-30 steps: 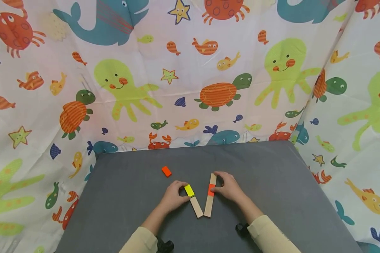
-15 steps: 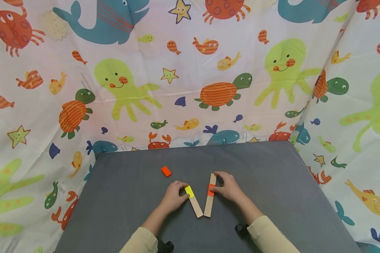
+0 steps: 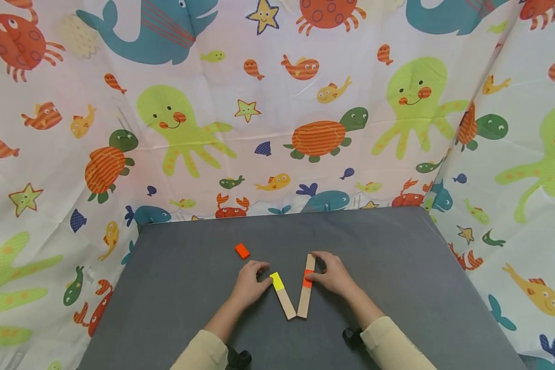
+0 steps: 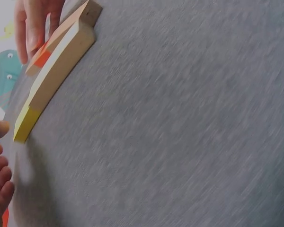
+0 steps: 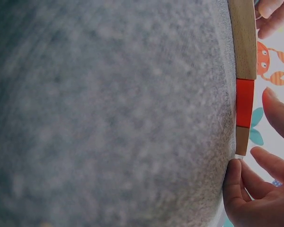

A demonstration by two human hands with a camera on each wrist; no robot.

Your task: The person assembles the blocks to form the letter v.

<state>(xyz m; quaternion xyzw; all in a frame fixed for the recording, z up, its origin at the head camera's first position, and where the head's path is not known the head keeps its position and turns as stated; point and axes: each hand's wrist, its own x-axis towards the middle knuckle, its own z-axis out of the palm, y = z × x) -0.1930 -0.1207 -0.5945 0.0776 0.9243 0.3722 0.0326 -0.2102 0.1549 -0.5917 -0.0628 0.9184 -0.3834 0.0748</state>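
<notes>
Two rows of toy blocks form a V on the table, near ends meeting. The left row has a yellow block (image 3: 277, 281) at its far end and a long wooden block (image 3: 286, 304). In the right row, an orange-red block (image 3: 308, 279) sits between a short wooden block (image 3: 311, 262) and a longer wooden block (image 3: 303, 303). My left hand (image 3: 248, 285) is beside the yellow block, thumb tip just off it in the left wrist view. My right hand (image 3: 335, 275) surrounds the right row's far end; its thumb shows a gap from the blocks in the right wrist view.
A loose orange block (image 3: 242, 251) lies farther back, left of the V. Grey cloth covers the table (image 3: 374, 246). Behind it hangs a white curtain (image 3: 268, 128) printed with sea animals. Black wrist straps (image 3: 353, 336) show near both sleeves.
My left hand has let go of the yellow block and drawn slightly away to the left. The right hand and both rows stay almost where they were.
</notes>
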